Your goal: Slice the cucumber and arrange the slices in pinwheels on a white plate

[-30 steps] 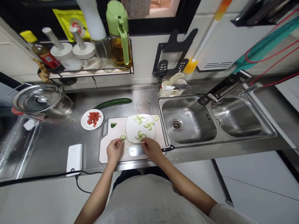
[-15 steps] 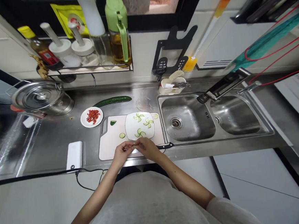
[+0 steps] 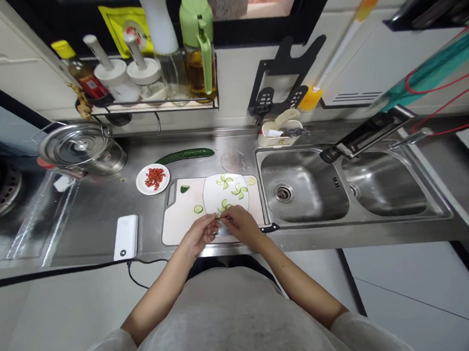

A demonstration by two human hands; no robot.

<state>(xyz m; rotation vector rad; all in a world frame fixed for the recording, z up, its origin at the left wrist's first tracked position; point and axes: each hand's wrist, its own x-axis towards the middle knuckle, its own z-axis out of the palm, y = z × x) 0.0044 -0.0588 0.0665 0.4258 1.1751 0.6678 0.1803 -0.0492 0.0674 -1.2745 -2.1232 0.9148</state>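
My left hand [image 3: 202,234] and my right hand [image 3: 242,227] meet over the near edge of a white square plate [image 3: 209,195]. Between the fingertips of both is a thin green sliver, seen edge-on, which looks like a cucumber slice [image 3: 218,218]. Cut cucumber pieces [image 3: 224,181] lie on the plate in pinwheel shapes. The plate rests on a pale cutting board [image 3: 177,223]. A round cucumber slice [image 3: 198,208] and a cucumber end [image 3: 184,188] lie on its left part. A knife [image 3: 270,228] pokes out beside my right hand, its blade mostly hidden.
A small plate of chopped red bits [image 3: 154,188] and a whole cucumber [image 3: 186,155] lie behind the board. To the left are a white power bank [image 3: 126,237] with a cable and a steel pot [image 3: 105,158]. A double sink [image 3: 301,192] is on the right.
The view has turned slightly left. Both hands have come up a little over the plate's near edge, and the lower fingers of my left hand have loosened while the thin piece stays pinched.
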